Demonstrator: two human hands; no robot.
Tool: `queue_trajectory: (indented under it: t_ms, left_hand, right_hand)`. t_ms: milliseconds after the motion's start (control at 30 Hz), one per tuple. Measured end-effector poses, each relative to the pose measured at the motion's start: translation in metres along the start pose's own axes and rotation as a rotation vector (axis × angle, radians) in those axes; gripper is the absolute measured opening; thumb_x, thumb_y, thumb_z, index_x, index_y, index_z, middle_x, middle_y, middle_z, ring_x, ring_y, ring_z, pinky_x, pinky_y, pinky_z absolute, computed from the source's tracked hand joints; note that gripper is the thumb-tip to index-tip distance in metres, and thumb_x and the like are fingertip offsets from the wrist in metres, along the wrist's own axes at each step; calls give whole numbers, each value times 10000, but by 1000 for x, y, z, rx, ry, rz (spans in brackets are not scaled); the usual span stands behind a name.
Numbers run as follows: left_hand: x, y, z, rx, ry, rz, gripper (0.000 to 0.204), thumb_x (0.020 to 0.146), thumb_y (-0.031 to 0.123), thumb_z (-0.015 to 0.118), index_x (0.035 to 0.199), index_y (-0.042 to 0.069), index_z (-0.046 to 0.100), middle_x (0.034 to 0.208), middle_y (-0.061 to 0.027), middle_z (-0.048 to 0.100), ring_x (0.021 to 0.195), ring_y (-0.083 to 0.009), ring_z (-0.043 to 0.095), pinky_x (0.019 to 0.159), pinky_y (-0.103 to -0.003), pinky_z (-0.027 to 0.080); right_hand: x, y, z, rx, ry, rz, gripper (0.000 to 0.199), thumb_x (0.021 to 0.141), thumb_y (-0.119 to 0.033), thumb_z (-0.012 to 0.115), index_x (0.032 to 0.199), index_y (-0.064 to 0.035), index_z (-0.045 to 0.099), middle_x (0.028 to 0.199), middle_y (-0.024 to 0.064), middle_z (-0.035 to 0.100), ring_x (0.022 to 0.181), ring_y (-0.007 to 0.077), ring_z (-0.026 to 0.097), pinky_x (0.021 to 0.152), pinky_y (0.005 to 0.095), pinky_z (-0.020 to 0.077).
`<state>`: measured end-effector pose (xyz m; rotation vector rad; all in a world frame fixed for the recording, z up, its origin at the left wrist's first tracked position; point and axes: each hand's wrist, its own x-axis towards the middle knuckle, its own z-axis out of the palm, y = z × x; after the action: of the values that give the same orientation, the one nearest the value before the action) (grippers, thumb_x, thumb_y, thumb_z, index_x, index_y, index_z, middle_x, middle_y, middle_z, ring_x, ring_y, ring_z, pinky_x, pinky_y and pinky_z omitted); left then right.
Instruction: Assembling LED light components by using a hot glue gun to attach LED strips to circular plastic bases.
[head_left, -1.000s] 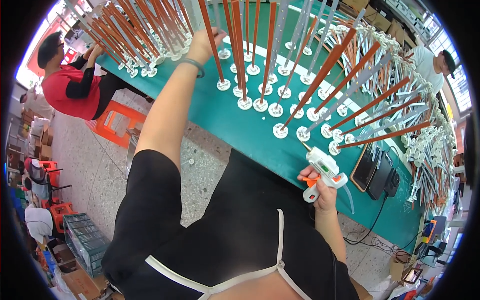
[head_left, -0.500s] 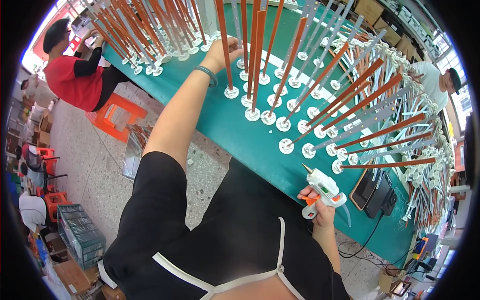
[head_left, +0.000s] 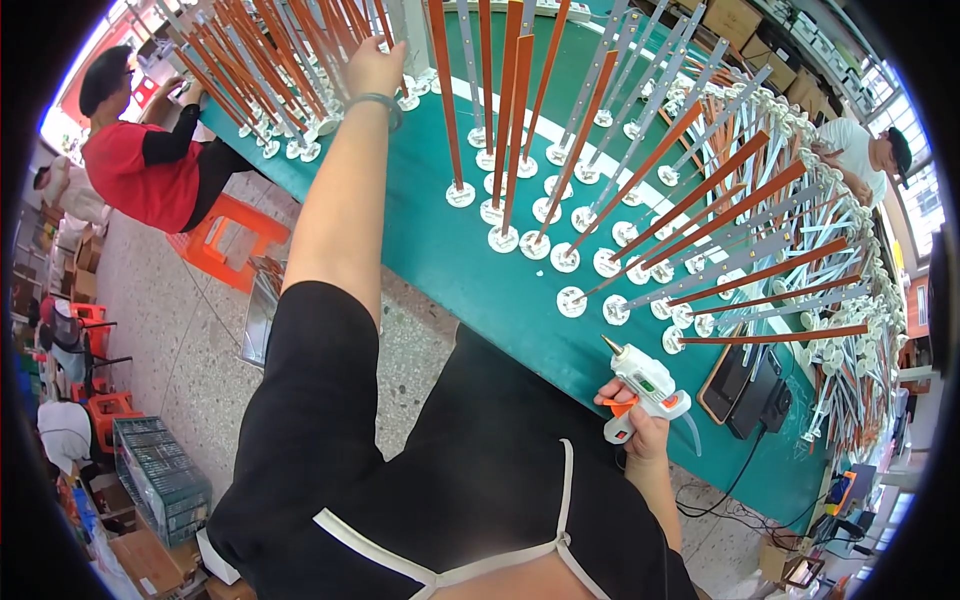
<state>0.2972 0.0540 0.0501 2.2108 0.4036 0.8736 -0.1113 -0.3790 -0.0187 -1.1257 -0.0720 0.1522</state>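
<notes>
The green table (head_left: 470,270) is carrying many upright strips (head_left: 520,120) on white round bases, orange and grey ones. My right hand (head_left: 640,425) is gripping a white glue gun (head_left: 645,385) at the near table edge (its nozzle is pointing toward the bases). My left hand (head_left: 375,65) is reaching far among the strips; I cannot tell whether its fingers are pinching one. A person in red (head_left: 140,170) is working at the left.

Left hand (head_left: 372,62) is stretching farther left across the table (head_left: 455,270) into the far strips (head_left: 290,45); glue gun (head_left: 645,385) is dropping nearer.
</notes>
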Motion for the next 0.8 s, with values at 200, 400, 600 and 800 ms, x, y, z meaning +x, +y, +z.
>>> queue_trajectory:
  t_ms: [200, 400, 600, 800]
  left_hand:
    - [-26, 15, -45, 66, 96, 248, 337, 821, 374, 627, 904, 59, 714, 834, -154, 679, 841, -335, 641, 748, -426, 491]
    - [-106, 62, -149, -50, -17, 312, 249, 861, 260, 665, 872, 14, 699, 697, -114, 643, 598, -155, 600, 593, -290, 468]
    - [-217, 78, -200, -486, -377, 129, 103, 858, 71, 663, 918, -1, 703, 747, -31, 637, 695, -74, 578, 624, -229, 462]
    - [-291, 103, -163, -459, -556, 366, 121, 806, 50, 701, 922, 20, 708, 821, -74, 663, 703, -145, 620, 623, -260, 480]
  right_hand:
    - [-5, -1, 4, 20, 2, -28, 318, 799, -254, 690, 961, 8, 614, 1005, 203, 618, 902, 300, 631, 842, 400, 502]
    - [-8, 5, -3, 16, -16, -21, 356, 834, -295, 658, 1003, 12, 598, 1013, 218, 613, 890, 300, 635, 830, 413, 507]
    - [-5, 5, -2, 11, -66, -2, 425, 860, -365, 654, 1049, 10, 588, 1040, 226, 605, 839, 281, 658, 730, 358, 541]
    - [-4, 1, 8, -265, -61, 93, 265, 887, -126, 600, 1116, 8, 590, 1052, 194, 633, 785, 189, 643, 654, 280, 522]
